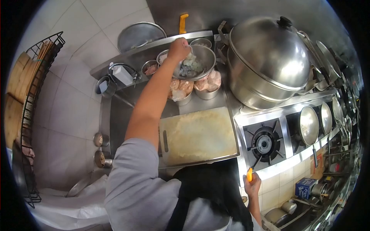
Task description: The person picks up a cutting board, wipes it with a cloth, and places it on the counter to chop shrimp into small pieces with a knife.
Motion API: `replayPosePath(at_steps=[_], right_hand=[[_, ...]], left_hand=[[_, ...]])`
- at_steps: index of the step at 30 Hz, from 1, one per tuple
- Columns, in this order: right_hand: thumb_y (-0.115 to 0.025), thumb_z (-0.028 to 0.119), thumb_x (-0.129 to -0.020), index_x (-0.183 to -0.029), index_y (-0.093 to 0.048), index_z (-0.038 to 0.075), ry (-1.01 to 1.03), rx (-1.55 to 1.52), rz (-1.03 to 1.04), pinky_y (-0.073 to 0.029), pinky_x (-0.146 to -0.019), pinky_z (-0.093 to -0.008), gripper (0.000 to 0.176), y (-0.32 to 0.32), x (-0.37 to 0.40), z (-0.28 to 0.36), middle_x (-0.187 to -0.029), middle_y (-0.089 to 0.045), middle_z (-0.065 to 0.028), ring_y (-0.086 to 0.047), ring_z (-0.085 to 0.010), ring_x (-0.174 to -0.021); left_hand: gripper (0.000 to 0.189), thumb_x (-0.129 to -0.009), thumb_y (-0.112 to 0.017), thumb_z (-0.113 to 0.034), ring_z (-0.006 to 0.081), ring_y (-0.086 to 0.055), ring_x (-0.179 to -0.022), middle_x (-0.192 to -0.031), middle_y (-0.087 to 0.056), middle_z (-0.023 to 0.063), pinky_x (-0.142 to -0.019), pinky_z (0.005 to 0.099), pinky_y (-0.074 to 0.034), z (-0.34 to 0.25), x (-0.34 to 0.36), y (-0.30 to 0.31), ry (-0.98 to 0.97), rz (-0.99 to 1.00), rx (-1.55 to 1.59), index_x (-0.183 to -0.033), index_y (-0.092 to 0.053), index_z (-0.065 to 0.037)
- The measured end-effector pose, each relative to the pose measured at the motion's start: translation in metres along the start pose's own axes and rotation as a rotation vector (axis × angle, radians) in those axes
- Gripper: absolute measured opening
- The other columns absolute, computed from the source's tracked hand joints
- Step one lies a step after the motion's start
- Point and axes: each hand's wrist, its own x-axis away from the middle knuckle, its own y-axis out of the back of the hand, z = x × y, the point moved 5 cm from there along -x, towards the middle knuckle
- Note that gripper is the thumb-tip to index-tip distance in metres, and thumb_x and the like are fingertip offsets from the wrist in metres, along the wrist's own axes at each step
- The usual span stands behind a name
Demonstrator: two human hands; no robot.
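Steel bowl (pixel 203 54) w/ food (pixel 190 66): L hand (pixel 179 48) clamped on rim. R hand (pixel 252 186) fisted round orange handle (pixel 249 175). Bowl not yet at cutting board (pixel 198 134); prep looks barely begun.

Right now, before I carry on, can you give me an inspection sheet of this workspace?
Surface: steel counter carrying a pale cutting board.
Job's things: steel bowl of greyish food on the back shelf; orange handle at the stove front.
Clutter: bagged meat in tubs; condiment cups; large lidded steamer pot.
Hands: left hand at the bowl's rim, grip unclear; right hand closed on the orange handle.
Cables: nothing seen.
Surroundings: gas burner, hanging ladles, wall rack.
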Motion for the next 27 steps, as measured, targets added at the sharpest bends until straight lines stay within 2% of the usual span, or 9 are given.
replayPosePath(at_steps=[5,7,12,15,17,18,20,23,27], right_hand=[[-0.069,0.014,-0.087,-0.099,-0.066,-0.001,0.020,-0.161,0.016,-0.051,-0.067,-0.0340,0.019,0.003,-0.009,0.000,-0.080,-0.064,-0.0161,-0.063,-0.0266,-0.070],[-0.065,0.012,-0.092,-0.117,-0.063,-0.002,0.058,-0.153,0.037,-0.052,-0.073,-0.0317,0.029,0.006,-0.012,0.011,-0.087,-0.068,-0.0173,-0.065,-0.0212,-0.076],[-0.061,0.013,-0.094,-0.118,-0.058,-0.002,-0.024,-0.328,0.027,-0.050,-0.069,-0.0304,0.029,-0.002,-0.018,-0.014,-0.083,-0.065,-0.0142,-0.061,-0.0174,-0.073],[-0.057,0.012,-0.094,-0.115,-0.059,-0.001,-0.082,-0.538,0.103,-0.048,-0.065,-0.0281,0.024,-0.005,-0.034,-0.016,-0.080,-0.062,-0.0100,-0.058,-0.0134,-0.071],[-0.054,0.012,-0.094,-0.114,-0.059,-0.001,-0.093,-0.557,0.112,-0.047,-0.063,-0.0279,0.024,-0.012,-0.045,-0.022,-0.080,-0.062,-0.0084,-0.058,-0.0124,-0.069],[-0.052,0.012,-0.094,-0.114,-0.058,0.000,-0.100,-0.575,0.114,-0.046,-0.060,-0.0277,0.024,-0.014,-0.052,-0.023,-0.080,-0.062,-0.0068,-0.057,-0.0113,-0.068],[-0.053,0.023,-0.099,-0.107,-0.062,0.001,-0.172,-0.536,0.185,-0.044,-0.057,-0.0301,0.025,-0.019,-0.058,-0.020,-0.072,-0.060,-0.0062,-0.055,-0.0131,-0.061],[-0.050,0.050,-0.102,-0.094,-0.065,0.002,-0.159,-0.257,0.343,-0.045,-0.058,-0.0357,0.050,-0.036,-0.071,-0.003,-0.057,-0.054,-0.0074,-0.057,-0.0201,-0.056],[-0.051,0.046,-0.102,-0.095,-0.063,0.001,-0.183,-0.290,0.489,-0.046,-0.058,-0.0362,0.047,-0.051,-0.080,0.015,-0.061,-0.056,-0.0089,-0.059,-0.0206,-0.056]], left_hand=[[0.013,-0.078,-0.070,-0.009,0.0072,-0.057,-0.066,-0.069,-0.060,-0.0017,-0.060,0.0263,-0.045,-0.069,0.072,0.036,-0.088,0.273,0.325,-0.089,-0.064,-0.005],[0.016,-0.082,-0.065,0.004,0.0074,-0.055,-0.075,-0.093,-0.064,0.0003,-0.065,0.0237,-0.044,-0.089,0.139,0.012,0.060,0.567,0.536,-0.095,-0.062,-0.006],[0.019,-0.078,-0.067,0.003,0.0122,-0.060,-0.089,-0.094,-0.060,0.0010,-0.079,0.0289,-0.048,-0.087,0.309,-0.102,-0.080,0.977,0.468,-0.094,-0.063,-0.007],[0.018,-0.076,-0.068,0.002,0.0172,-0.061,-0.083,-0.090,-0.059,0.0035,-0.078,0.0290,-0.049,-0.061,0.364,-0.131,-0.181,0.875,0.325,-0.092,-0.064,-0.006],[0.015,-0.077,-0.068,0.001,0.0209,-0.060,-0.086,-0.097,-0.060,0.0070,-0.073,0.0290,-0.049,-0.054,0.358,-0.104,-0.171,0.236,0.050,-0.090,-0.065,-0.006],[0.015,-0.077,-0.068,0.001,0.0209,-0.060,-0.086,-0.097,-0.060,0.0070,-0.073,0.0290,-0.049,-0.053,0.363,-0.102,-0.163,0.237,0.046,-0.090,-0.065,-0.006],[0.023,-0.077,-0.067,0.001,0.0229,-0.059,-0.102,-0.110,-0.059,0.0089,-0.072,0.0308,-0.052,-0.030,0.377,-0.096,0.283,0.233,0.122,-0.098,-0.066,-0.009],[0.026,-0.079,-0.067,0.001,0.0260,-0.059,-0.106,-0.113,-0.060,0.0093,-0.074,0.0334,-0.053,-0.064,0.398,-0.101,0.170,0.236,0.131,-0.103,-0.067,-0.007],[0.022,-0.081,-0.063,0.003,0.0280,-0.059,-0.110,-0.114,-0.061,0.0092,-0.077,0.0361,-0.054,-0.085,0.399,-0.111,-0.068,0.309,0.029,-0.101,-0.069,-0.005]])
